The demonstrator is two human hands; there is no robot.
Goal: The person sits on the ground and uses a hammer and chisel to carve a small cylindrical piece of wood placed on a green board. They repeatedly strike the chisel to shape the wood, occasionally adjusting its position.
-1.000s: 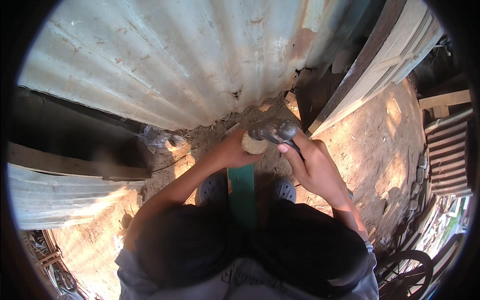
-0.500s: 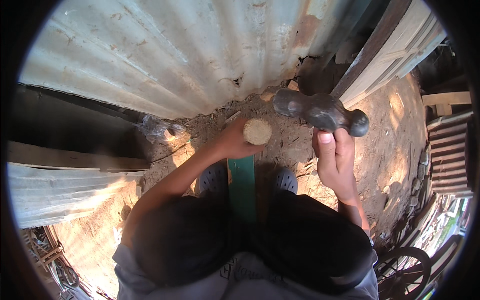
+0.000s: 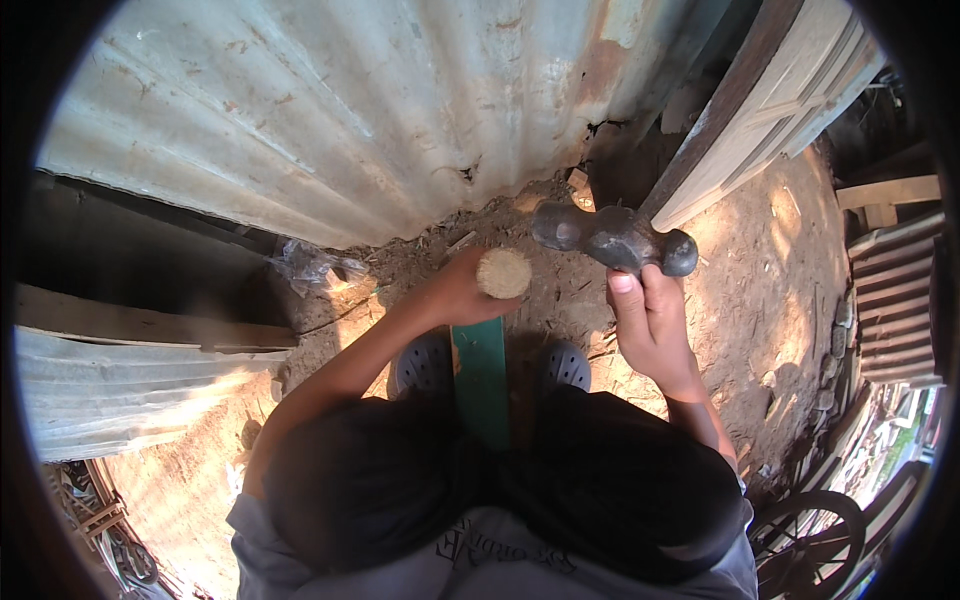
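Observation:
My left hand [image 3: 458,287] is wrapped round an upright wooden handle [image 3: 504,273], whose round, worn top faces up at me. Whatever lies below that handle is hidden by the hand. A green board [image 3: 481,375] runs beneath, between my legs. Raised to the right, my right hand [image 3: 650,325] grips a ball-peen hammer [image 3: 615,238] close under its dark metal head. The flat face points left toward the wooden top, with a gap between them, and the rounded end points right. The hammer's handle is mostly hidden behind the fingers.
A corrugated metal sheet [image 3: 330,110] stands just ahead. A wooden panel [image 3: 750,120] leans at the far right. Crumpled clear plastic [image 3: 310,265] lies on the dirt floor [image 3: 735,370] at the left. My grey clogs [image 3: 565,366] flank the green board, and a spoked wheel [image 3: 810,545] stands lower right.
My right hand and the hammer have moved a little left and down, nearer to the wooden top. The left hand keeps its hold, and the whole view has shifted slightly.

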